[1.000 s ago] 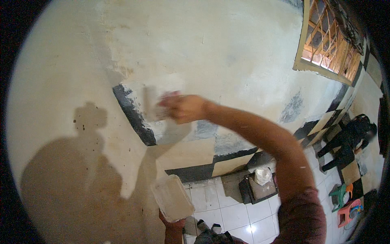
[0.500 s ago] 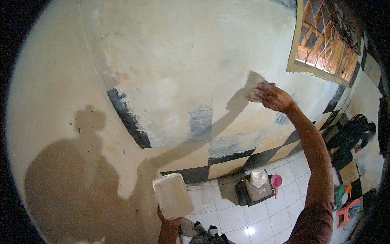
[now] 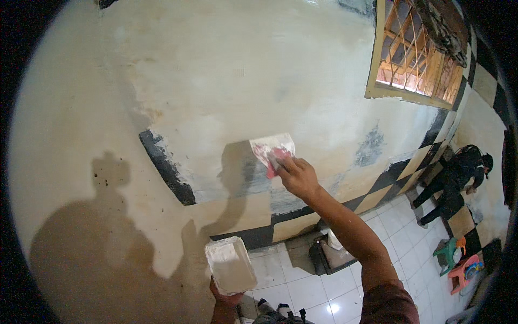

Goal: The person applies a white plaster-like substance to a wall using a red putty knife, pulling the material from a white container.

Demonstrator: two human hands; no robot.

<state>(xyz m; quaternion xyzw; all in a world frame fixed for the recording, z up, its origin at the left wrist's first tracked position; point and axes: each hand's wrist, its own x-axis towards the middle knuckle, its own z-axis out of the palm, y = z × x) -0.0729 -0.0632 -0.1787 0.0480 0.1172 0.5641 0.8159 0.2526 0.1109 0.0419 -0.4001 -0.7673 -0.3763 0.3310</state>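
My right hand [image 3: 299,178] grips a pink scraper [image 3: 272,146] smeared with white paste, held at the pale, patchily coated wall [image 3: 302,65]. Its shadow falls just to the left. Below, at the bottom, my left hand [image 3: 222,292] is wrapped round a rectangular white tray [image 3: 231,264] containing smooth, cream-coloured paste. Dark checkered patches show along the lower wall and beside the coated area. The fingers under the tray are partly hidden.
A barred window [image 3: 415,54] is at upper right. A person in dark clothing [image 3: 456,175] bends by the right wall. Green [image 3: 447,254] and red stools [image 3: 459,275] with items stand there. A dark box [image 3: 318,256] with a white bag [image 3: 333,240] sits on the tiled floor.
My right hand and scraper swept right from the left part of the wall, then came back leftward and lower to the middle. My left hand keeps holding the tray.
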